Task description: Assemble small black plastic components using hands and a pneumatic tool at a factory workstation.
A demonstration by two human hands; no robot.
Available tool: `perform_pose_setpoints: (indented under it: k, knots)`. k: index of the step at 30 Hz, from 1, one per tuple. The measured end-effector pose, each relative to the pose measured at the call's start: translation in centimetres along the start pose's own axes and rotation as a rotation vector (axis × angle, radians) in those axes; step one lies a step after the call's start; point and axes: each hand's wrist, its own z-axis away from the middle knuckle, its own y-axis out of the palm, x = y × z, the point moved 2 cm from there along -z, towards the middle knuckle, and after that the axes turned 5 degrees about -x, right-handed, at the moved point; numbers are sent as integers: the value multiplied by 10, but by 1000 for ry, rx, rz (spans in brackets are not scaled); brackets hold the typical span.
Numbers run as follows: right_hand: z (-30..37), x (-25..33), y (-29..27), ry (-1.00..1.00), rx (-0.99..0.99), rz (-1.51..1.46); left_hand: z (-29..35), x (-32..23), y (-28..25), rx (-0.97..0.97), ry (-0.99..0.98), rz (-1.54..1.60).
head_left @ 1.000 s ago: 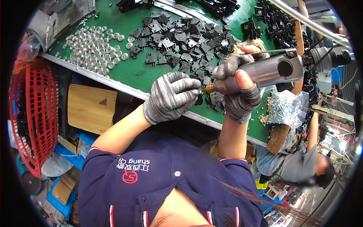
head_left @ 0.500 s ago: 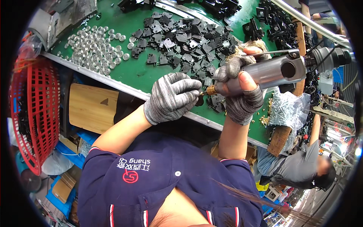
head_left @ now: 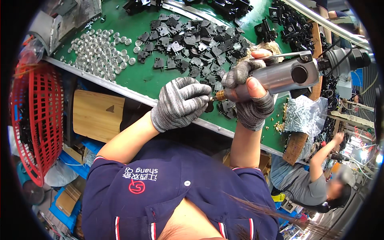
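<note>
My right hand (head_left: pixel 252 98) is wrapped tight round the grey power driver (head_left: pixel 280 78), right of frame centre: heavy, rigid, smooth metal, best gripped mid-barrel. My left hand (head_left: pixel 180 103) pinches a small black part (head_left: pixel 209 106) at its brass tip, light and stiff, over the green bench (head_left: pixel 144 78).

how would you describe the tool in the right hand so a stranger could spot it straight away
Start at the green worktop strewn with black parts and small silver caps. Near its front edge two grey knit gloves meet, and the right hand grips the power driver. It is the only smooth silver-grey cylinder there, with a brass-coloured tip pointing at the left hand and a black hose fitting at its rear.
</note>
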Motion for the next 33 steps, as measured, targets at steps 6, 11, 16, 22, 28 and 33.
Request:
perform_pose_setpoints:
  k: [6,11,16,22,28,33]
  knots:
    - [-7,-8,-2,12,354,-271,0,-1,0,-6,-9,6]
    - [-1,-1,-5,-20,239,72,-1,-2,0,33,31,-5]
    - [6,-7,1,58,87,61,-2,3,-4,-19,15,-3]
    - [12,-6,-1,67,-8,13,0,2,-7,-15,7,-2]
    - [6,2,12,-14,-21,-32,1,2,-7,-6,5,-12]
    - [-2,5,17,-78,-40,6,2,2,-7,0,0,-19]
